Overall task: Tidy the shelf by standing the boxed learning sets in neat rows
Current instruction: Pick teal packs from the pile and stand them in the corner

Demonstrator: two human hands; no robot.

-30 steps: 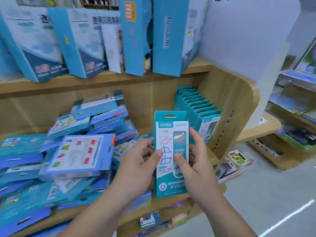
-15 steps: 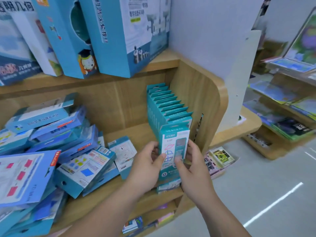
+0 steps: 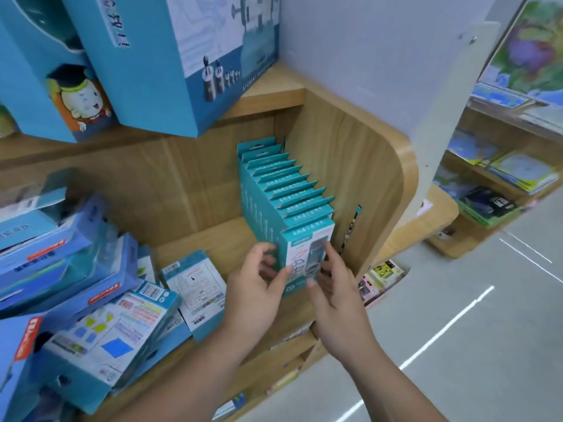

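the front teal box [image 3: 304, 249] stands upright at the near end of the row of teal boxes [image 3: 280, 190] beside the right wall of the wooden shelf [image 3: 359, 166], its left edge pinched by the left hand [image 3: 259, 287] and its right edge by the right hand [image 3: 335, 287], with tumbled blue boxes [image 3: 91, 300] lying to the left.

Bright, cool, even shop light; soft shadow gathers only under the upper pale wooden shelf board [image 3: 268, 92]. White streaks cross the glossy grey floor [image 3: 502, 360] at four o'clock. Edges bow outward, and the jumbled blue cardboard boxes [image 3: 61, 254] at nine o'clock are smeared with blur.
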